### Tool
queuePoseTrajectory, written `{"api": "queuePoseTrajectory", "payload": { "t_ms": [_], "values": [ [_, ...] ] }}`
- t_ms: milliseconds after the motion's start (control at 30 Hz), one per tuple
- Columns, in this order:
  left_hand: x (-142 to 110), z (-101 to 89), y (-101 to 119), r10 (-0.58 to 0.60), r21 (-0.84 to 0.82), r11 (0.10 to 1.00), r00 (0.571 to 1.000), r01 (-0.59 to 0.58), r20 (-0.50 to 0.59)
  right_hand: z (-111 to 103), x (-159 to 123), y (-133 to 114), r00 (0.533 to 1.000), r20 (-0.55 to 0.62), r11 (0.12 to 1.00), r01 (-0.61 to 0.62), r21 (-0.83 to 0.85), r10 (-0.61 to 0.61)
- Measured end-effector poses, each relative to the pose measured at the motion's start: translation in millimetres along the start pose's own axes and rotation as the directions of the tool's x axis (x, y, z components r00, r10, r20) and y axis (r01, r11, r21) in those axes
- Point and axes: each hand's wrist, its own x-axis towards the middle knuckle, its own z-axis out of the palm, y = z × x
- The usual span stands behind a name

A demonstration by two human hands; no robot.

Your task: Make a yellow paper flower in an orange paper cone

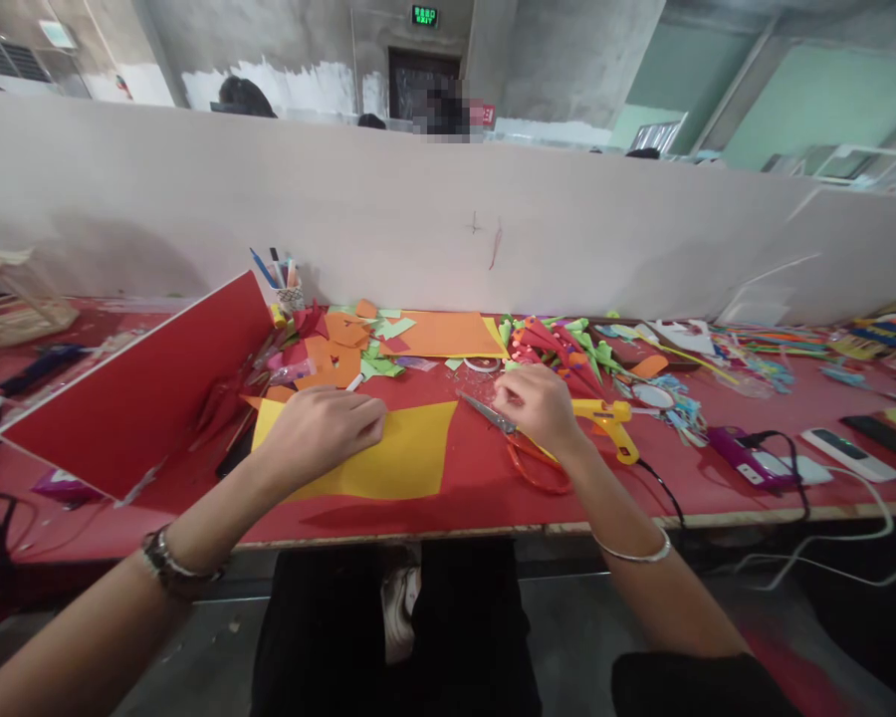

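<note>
My left hand (329,433), fingers curled, is closed over the upper left part of a yellow sheet of paper (407,453) and grips it. The sheet's near edge stands a little off the red tabletop and casts a shadow. To the right, my right hand (534,403) is closed, fingers bent inward; what they hold, if anything, is hidden. Scissors with orange handles (542,476) lie beside and partly under this hand, blades pointing away to the left. Just right of it is a yellow glue gun (612,423) with a black cord.
A red board (156,388) leans at the left. Behind the paper lie orange sheets (444,334), paper scraps and red and green paper pieces (560,349). A pen cup (290,294) stands near the white partition (388,209). A purple box (751,458) and cables lie at right.
</note>
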Motion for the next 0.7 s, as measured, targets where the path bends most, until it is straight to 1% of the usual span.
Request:
{"api": "queuePoseTrajectory", "payload": {
  "t_ms": [33, 67, 100, 133, 167, 200, 267, 333, 400, 500, 533, 600, 700],
  "values": [
    [-0.5, -1.8, 0.4, 0.010, -0.005, 1.000, 1.000, -0.010, 0.019, -3.8, 0.6, -2.5, 0.999, -0.004, 0.998, -0.034, 0.062, 0.034],
    [0.0, -3.2, 2.1, 0.024, -0.016, 1.000, 0.999, -0.023, 0.035, -6.9, 2.2, -8.1, 0.999, 0.016, 0.991, -0.038, 0.130, 0.036],
    [1.5, -4.2, 4.6, 0.036, -0.028, 0.999, 0.998, -0.035, 0.041, -9.2, 4.6, -16.0, 0.996, 0.085, 0.982, -0.010, 0.189, -0.006],
    [3.7, -4.7, 7.7, 0.042, -0.038, 0.998, 0.998, -0.040, 0.040, -10.5, 7.5, -25.2, 0.983, 0.168, 0.972, 0.027, 0.235, -0.068],
    [6.4, -4.9, 11.0, 0.042, -0.045, 0.998, 0.998, -0.041, 0.037, -10.7, 10.5, -34.5, 0.958, 0.253, 0.961, 0.064, 0.268, -0.135],
    [9.4, -4.9, 14.2, 0.043, -0.051, 0.998, 0.998, -0.042, 0.034, -9.9, 13.4, -43.0, 0.934, 0.316, 0.960, 0.079, 0.267, -0.165],
    [15.6, -4.4, 19.3, 0.060, -0.052, 0.997, 0.998, -0.058, 0.020, -7.0, 18.2, -55.1, 0.904, 0.398, 0.972, 0.066, 0.224, -0.154],
    [21.0, -3.6, 21.9, 0.081, -0.034, 0.996, 0.997, -0.081, -0.011, -4.8, 21.8, -60.2, 0.904, 0.415, 0.984, 0.023, 0.179, -0.097],
    [24.3, -2.5, 21.9, 0.085, 0.000, 0.996, 0.993, -0.085, -0.076, -5.6, 24.2, -59.8, 0.911, 0.408, 0.979, -0.022, 0.205, -0.065],
    [22.4, 0.7, 16.6, 0.086, 0.038, 0.996, 0.980, -0.080, -0.177, -11.6, 24.1, -52.8, 0.905, 0.421, 0.937, -0.095, 0.337, -0.060],
    [19.6, 2.1, 13.6, 0.089, 0.037, 0.996, 0.977, -0.083, -0.194, -14.0, 22.8, -49.3, 0.901, 0.430, 0.919, -0.124, 0.374, -0.053],
    [11.0, 5.1, 5.8, 0.094, 0.023, 0.996, 0.977, -0.092, -0.191, -17.8, 18.2, -41.0, 0.894, 0.448, 0.890, -0.184, 0.418, -0.025],
    [-8.1, 8.8, -10.5, 0.110, 0.019, 0.994, 0.987, -0.109, -0.116, -21.2, 8.6, -28.1, 0.885, 0.464, 0.865, -0.250, 0.435, 0.023]
  ]
}}
